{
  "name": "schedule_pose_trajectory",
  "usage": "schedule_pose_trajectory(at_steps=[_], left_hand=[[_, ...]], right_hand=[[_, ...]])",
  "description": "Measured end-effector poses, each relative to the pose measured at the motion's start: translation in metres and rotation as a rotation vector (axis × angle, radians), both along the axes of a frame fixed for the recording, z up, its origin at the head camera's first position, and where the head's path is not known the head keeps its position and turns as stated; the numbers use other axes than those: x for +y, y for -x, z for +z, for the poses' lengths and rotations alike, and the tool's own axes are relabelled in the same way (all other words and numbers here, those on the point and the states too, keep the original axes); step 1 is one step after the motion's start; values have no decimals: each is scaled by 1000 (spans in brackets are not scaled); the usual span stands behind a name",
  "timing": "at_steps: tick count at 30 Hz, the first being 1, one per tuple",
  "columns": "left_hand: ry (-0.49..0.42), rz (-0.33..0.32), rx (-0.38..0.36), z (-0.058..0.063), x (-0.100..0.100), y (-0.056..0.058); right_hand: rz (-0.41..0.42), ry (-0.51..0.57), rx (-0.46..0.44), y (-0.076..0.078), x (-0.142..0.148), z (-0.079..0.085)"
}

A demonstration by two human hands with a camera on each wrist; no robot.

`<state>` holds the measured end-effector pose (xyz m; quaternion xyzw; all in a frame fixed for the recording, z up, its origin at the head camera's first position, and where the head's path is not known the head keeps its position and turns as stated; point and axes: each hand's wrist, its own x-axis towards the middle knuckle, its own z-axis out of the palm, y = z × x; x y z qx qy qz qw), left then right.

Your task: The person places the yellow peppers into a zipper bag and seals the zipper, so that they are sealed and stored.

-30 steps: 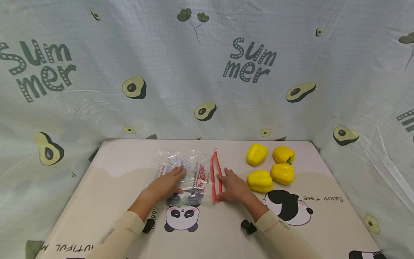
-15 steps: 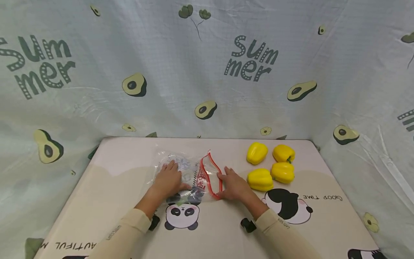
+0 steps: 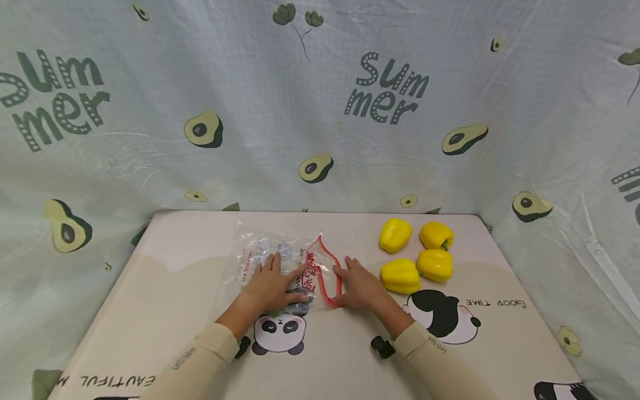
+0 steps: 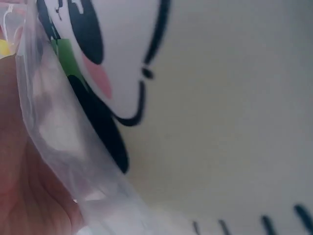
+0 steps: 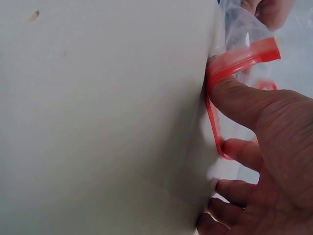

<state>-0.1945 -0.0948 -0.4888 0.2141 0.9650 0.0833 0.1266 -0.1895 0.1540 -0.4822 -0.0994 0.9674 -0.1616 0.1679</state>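
Observation:
A clear zip bag (image 3: pixel 287 247) with red and blue print lies flat, its red-edged mouth (image 3: pixel 330 253) facing right and spread apart. My left hand (image 3: pixel 272 289) rests on the bag with fingers spread, the index pointing at the mouth. In the left wrist view, loose plastic (image 4: pixel 58 127) stands up alongside that hand. My right hand (image 3: pixel 361 288) is at the mouth. The right wrist view has its thumb (image 5: pixel 239 100) tucked inside the red edge (image 5: pixel 244 61), while the index fingertip touches the rim lower down and the other fingers rest on the tabletop.
Several yellow bell peppers (image 3: pixel 401 276) sit grouped to the right of my right hand. Panda and dog drawings decorate the pale tabletop (image 3: pixel 165 300). Behind it hangs an avocado-print cloth (image 3: pixel 260 166). A black wrist device (image 3: pixel 383 347) sits beneath the right wrist.
The bag's red mouth has widened from a narrow slit to a broad opening. My left hand has shifted right over the bag, fingers spreading. My right hand stays at the mouth.

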Motion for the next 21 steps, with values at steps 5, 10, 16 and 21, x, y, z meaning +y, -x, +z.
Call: schedule_pose_trajectory(at_steps=[5,10,16,21], left_hand=[[1,58,-23,1,-4,4],[-109,208,-9,3,7,12],[-169,445,84,1,33,13],[-232,550,110,3,43,12]], right_hand=[[-6,-1,-5,1,0,-1],[-1,-12,-2,1,-1,0],[-5,-14,-10,1,-2,-1],[-15,-13,-14,1,-2,-2]])
